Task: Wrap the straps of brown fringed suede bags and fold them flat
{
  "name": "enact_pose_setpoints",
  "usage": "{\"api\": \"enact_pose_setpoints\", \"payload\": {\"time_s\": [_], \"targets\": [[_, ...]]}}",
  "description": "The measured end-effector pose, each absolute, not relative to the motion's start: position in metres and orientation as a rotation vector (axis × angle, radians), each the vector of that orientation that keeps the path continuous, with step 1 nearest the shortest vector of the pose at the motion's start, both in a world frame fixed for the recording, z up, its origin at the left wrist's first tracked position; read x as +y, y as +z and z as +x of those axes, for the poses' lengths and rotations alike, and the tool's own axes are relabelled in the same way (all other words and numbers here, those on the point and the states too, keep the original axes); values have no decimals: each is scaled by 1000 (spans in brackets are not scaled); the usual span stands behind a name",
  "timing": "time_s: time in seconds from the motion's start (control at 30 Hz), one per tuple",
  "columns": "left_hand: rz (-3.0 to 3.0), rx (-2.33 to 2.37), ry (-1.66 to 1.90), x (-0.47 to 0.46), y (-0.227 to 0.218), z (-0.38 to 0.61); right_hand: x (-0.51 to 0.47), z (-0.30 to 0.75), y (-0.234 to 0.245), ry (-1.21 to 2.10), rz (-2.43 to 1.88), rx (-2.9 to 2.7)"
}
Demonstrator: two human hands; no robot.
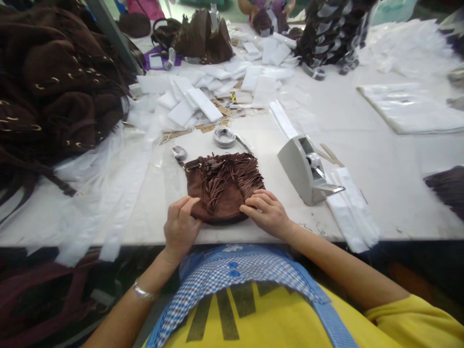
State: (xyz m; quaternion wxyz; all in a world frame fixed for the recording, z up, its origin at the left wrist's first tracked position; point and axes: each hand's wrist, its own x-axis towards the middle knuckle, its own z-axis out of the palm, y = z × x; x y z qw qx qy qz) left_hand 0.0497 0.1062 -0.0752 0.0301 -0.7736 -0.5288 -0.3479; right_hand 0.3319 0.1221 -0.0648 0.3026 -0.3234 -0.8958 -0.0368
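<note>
A small brown suede bag (pixel 222 193) with fringe lies flat on the white table (pixel 380 169), close to its front edge. My left hand (pixel 180 224) pinches the bag's lower left corner, fingers curled onto the suede. On the bag's lower right edge rests my right hand (pixel 266 211), its fingers bent and pressed on the material just below the fringe.
A grey tape dispenser (pixel 306 169) stands right of the bag, white paper strips (pixel 351 212) beside it. A tape roll (pixel 224 137) lies behind the bag. Brown bags (pixel 58 92) pile up at the left. White packing sheets (pixel 217 92) and plastic bags (pixel 413 106) cover the far side.
</note>
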Motion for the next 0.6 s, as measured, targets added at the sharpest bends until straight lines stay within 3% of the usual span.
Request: {"api": "enact_pose_setpoints", "payload": {"time_s": [0.17,0.37,0.6], "targets": [[-2496,-1804,-1092,108,-82,51,130,332,-74,-77,-811,-2399],[-2805,-1487,-908,114,-87,35,135,338,-85,6,-753,-2467],[-2814,-1507,-770,95,-43,30,125,338,-91,98,-795,-2475]]}}
